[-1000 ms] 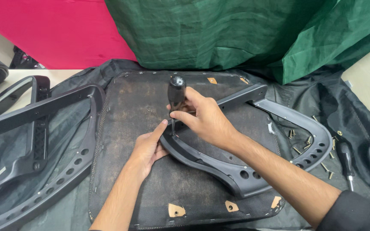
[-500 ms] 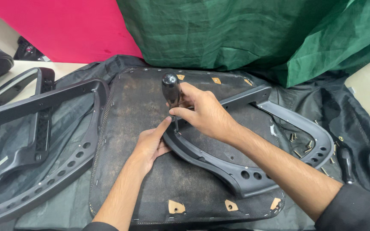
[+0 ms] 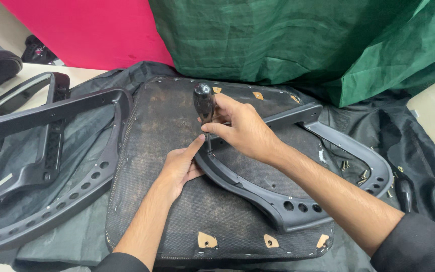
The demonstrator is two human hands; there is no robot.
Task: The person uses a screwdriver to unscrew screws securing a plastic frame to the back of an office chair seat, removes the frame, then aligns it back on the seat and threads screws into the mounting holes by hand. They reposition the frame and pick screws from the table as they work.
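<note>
My right hand (image 3: 242,132) is closed around the black handle of a screwdriver (image 3: 205,108), which stands nearly upright with its thin shaft pointing down onto the grey plastic armrest bracket (image 3: 278,201). My left hand (image 3: 179,166) rests flat on the dark fabric seat base (image 3: 157,131), its fingers loosely curled and holding nothing, the forefinger stretched out to touch the bracket right beside the screwdriver tip. The bracket lies curved across the upturned seat base, with round holes near its lower bend. Small tan patches (image 3: 207,240) sit along the seat base's near edge. A few loose screws (image 3: 363,176) lie inside the bracket's far loop. To my left lies a black mesh chair back frame (image 3: 51,151); a green cloth (image 3: 288,40) is heaped behind.
</note>
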